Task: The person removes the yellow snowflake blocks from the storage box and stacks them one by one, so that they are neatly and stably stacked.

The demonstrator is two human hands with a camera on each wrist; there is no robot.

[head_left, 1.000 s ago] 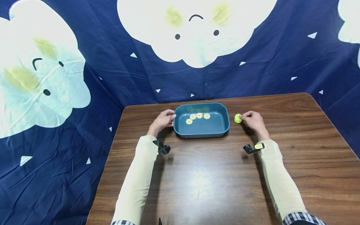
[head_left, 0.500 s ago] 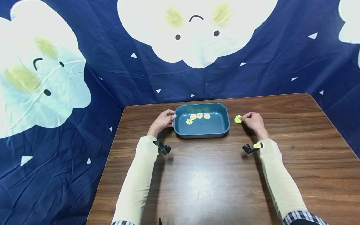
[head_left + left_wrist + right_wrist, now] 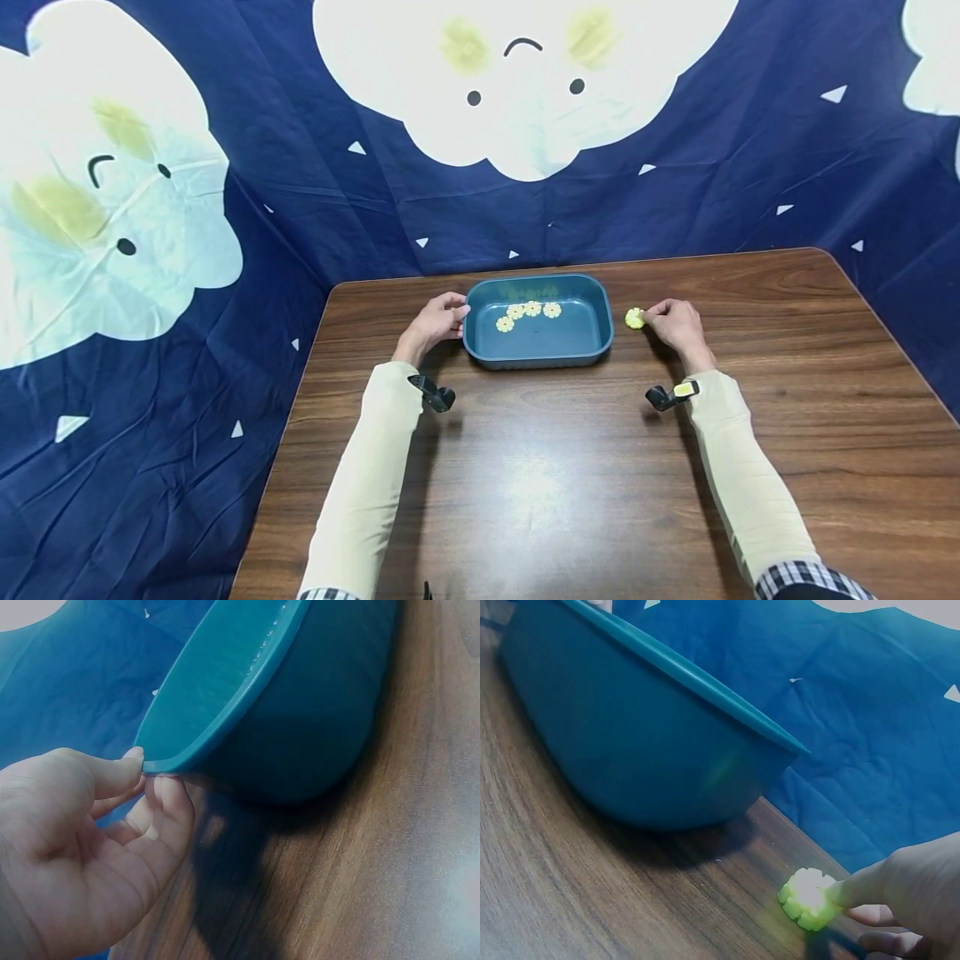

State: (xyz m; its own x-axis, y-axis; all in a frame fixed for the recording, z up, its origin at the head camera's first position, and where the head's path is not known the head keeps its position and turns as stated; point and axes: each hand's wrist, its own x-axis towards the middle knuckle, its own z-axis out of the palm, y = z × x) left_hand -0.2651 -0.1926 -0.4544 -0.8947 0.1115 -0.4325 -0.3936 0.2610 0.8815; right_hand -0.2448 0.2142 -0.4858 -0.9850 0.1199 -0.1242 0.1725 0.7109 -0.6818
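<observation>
A teal rectangular basin (image 3: 537, 362) stands near the back of the table. My left hand (image 3: 437, 323) pinches its left rim, thumb at the edge and fingers curled beneath, as the left wrist view shows at the rim (image 3: 169, 763). Inside the basin lie several small pale-yellow flower-shaped pieces (image 3: 532, 308). To the right of the basin, my right hand (image 3: 677, 323) holds a yellow-green flower-shaped piece (image 3: 808, 898) by its edge, low over the tabletop. The far side of that piece and some fingertips are hidden in the right wrist view.
The brown wood-grain table (image 3: 540, 500) has its back edge just behind the basin. A dark blue cloth (image 3: 285, 208) with white clouds hangs behind and to the left. Each wrist carries a small black camera (image 3: 433, 393).
The yellow-green flower piece has tilted slightly in my right fingers and shows more of its pale face. My right hand has shifted very slightly; the left hand and basin have stayed in place.
</observation>
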